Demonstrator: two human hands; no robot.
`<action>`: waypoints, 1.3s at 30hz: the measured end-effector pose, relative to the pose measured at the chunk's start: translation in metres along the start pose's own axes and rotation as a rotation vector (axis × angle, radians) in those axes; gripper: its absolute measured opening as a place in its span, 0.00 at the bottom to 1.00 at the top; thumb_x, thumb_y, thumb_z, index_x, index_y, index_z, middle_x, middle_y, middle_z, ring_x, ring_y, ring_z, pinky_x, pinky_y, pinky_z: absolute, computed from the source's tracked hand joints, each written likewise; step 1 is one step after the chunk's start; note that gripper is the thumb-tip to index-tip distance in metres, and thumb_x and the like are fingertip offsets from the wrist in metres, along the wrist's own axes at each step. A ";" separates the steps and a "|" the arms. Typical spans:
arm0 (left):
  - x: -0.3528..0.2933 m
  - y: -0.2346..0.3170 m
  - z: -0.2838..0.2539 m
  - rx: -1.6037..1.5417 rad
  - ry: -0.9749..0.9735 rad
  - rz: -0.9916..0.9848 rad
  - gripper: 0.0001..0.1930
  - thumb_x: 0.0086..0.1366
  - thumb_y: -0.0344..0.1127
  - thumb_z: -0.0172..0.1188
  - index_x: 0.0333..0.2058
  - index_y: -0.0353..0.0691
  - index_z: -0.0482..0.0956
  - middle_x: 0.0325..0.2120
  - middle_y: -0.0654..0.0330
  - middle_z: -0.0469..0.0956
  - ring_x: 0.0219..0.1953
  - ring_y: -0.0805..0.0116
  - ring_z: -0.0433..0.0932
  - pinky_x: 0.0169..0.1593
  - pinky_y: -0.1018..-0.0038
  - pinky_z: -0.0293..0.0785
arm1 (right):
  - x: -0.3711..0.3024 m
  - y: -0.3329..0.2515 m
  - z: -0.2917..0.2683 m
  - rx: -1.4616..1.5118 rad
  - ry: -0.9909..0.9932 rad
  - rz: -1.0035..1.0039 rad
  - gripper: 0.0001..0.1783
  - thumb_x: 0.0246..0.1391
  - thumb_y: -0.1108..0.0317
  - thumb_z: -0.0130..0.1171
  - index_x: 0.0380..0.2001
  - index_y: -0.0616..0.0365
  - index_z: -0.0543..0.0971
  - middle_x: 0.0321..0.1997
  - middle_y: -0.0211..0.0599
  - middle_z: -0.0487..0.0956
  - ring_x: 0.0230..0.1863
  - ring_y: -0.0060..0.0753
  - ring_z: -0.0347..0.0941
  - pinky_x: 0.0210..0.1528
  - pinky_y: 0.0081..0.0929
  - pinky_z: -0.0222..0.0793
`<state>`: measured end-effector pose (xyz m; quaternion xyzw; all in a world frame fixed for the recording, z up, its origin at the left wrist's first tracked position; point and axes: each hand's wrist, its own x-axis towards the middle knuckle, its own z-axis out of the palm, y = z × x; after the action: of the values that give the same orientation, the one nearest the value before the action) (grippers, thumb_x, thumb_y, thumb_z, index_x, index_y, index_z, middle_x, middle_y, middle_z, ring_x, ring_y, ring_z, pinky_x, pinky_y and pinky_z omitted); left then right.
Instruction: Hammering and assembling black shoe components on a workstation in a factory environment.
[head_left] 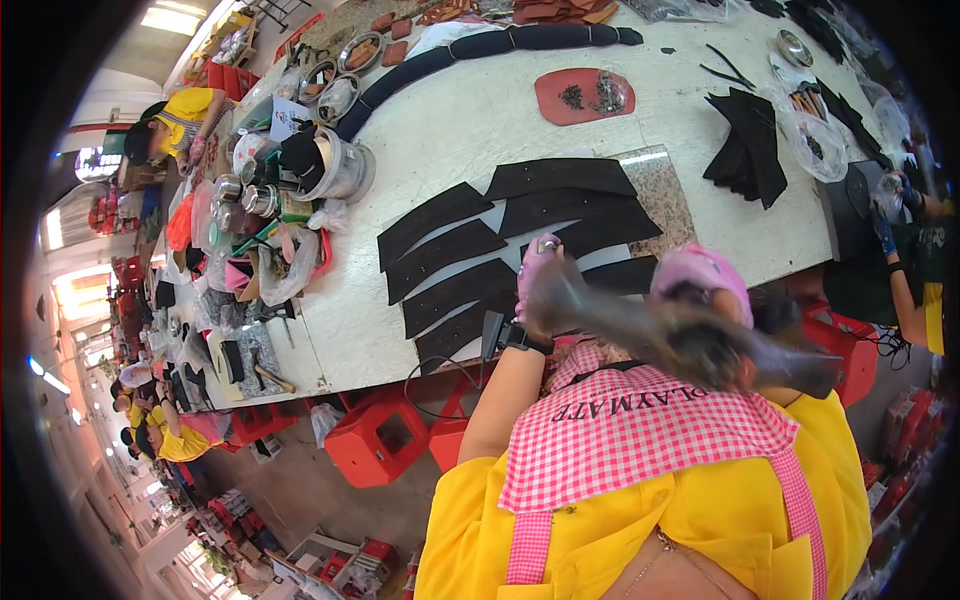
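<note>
My left hand (540,265), in a pink glove, is at the table's near side, beside the black cut pieces. Its fingers are drawn together, and what they hold is too small to make out. Farther right, my right hand (708,272), also pink-gloved, curls inward; its fingertips and anything in them are hidden. A long dark blurred shape (640,325) crosses in front of both hands; I cannot tell what it is. Flat black pieces (450,265) lie in overlapping rows on the white table. Some rest on a speckled stone slab (668,195).
A red tray (585,97) holds small dark parts. Behind it lies a long tied black roll (480,45). More black pieces (745,145) lie at right, near a plastic bag (815,140). A white bucket (348,170) stands left; a hammer (273,378) is near the edge. Co-workers sit on both sides.
</note>
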<state>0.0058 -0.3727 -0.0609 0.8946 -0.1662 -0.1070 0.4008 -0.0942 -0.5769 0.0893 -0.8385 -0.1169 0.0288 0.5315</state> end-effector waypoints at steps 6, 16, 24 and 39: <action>-0.003 -0.002 -0.006 0.089 0.086 0.166 0.06 0.60 0.34 0.52 0.33 0.39 0.73 0.31 0.52 0.75 0.31 0.53 0.76 0.33 0.67 0.72 | 0.024 0.036 0.033 -0.648 0.087 0.281 0.25 0.52 0.62 0.52 0.55 0.44 0.66 0.23 0.45 0.75 0.26 0.47 0.74 0.27 0.39 0.69; 0.006 -0.015 -0.005 0.049 0.170 0.067 0.06 0.60 0.35 0.52 0.31 0.39 0.72 0.26 0.53 0.76 0.29 0.53 0.76 0.32 0.67 0.71 | -0.031 0.046 0.058 -0.377 0.235 0.463 0.26 0.55 0.59 0.49 0.58 0.39 0.62 0.23 0.44 0.75 0.25 0.48 0.73 0.27 0.39 0.67; -0.002 -0.018 -0.009 -0.046 0.105 0.405 0.04 0.59 0.31 0.53 0.32 0.39 0.71 0.27 0.50 0.74 0.28 0.51 0.76 0.31 0.66 0.72 | -0.010 0.045 0.078 -0.691 0.150 0.479 0.28 0.55 0.61 0.50 0.59 0.40 0.59 0.24 0.45 0.75 0.26 0.49 0.73 0.27 0.39 0.68; -0.070 -0.018 -0.013 -0.918 0.077 -0.310 0.04 0.61 0.24 0.52 0.36 0.34 0.72 0.31 0.64 0.72 0.32 0.77 0.72 0.36 0.80 0.74 | -0.026 0.048 0.086 -0.591 0.384 0.489 0.28 0.52 0.62 0.53 0.58 0.34 0.63 0.23 0.44 0.75 0.25 0.47 0.73 0.27 0.39 0.68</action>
<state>-0.0510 -0.3259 -0.0618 0.6430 0.0482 -0.1947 0.7391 -0.1263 -0.5267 0.0070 -0.9479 0.1831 -0.0374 0.2581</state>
